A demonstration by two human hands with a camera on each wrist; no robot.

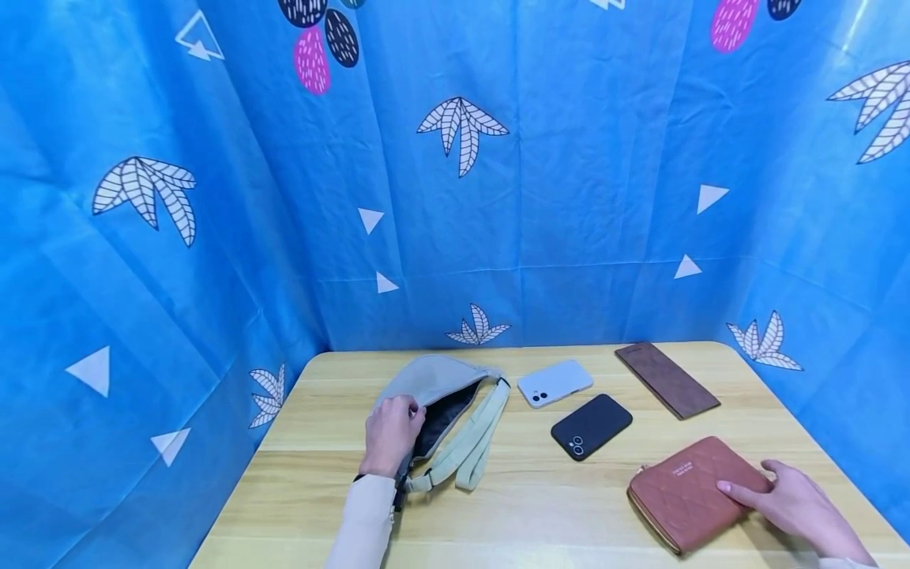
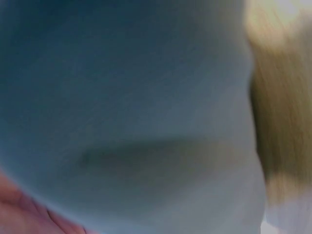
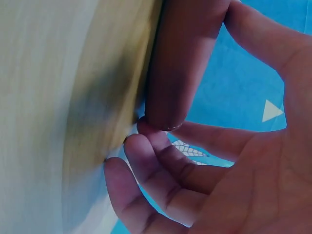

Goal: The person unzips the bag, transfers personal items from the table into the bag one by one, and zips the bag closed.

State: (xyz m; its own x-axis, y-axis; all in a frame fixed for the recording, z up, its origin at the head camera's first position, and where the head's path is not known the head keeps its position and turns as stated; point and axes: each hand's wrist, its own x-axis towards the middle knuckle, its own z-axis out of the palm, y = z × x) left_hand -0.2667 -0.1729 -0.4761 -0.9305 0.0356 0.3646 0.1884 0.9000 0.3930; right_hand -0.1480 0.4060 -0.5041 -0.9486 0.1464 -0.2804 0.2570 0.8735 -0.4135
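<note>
My left hand (image 1: 392,435) pinches the rim of a grey belt bag (image 1: 434,378), whose unzipped mouth gapes to show a dark lining. In the left wrist view, blurred grey bag fabric (image 2: 146,97) fills most of the picture, and a bit of the hand shows at the lower left corner. At the front right, my right hand (image 1: 799,502) holds a reddish-brown quilted zip wallet (image 1: 686,494) by its right end. The thumb lies on top of the wallet (image 3: 180,63); the other fingers curl at its edge, their tips close to the tabletop.
A pale green strap (image 1: 469,446) trails from the bag. Right of it lie a white phone (image 1: 565,381) and a black phone (image 1: 592,427), backs up. A flat brown long wallet (image 1: 667,379) is farther back. Blue patterned cloth (image 1: 569,197) encloses the wooden table (image 1: 533,514).
</note>
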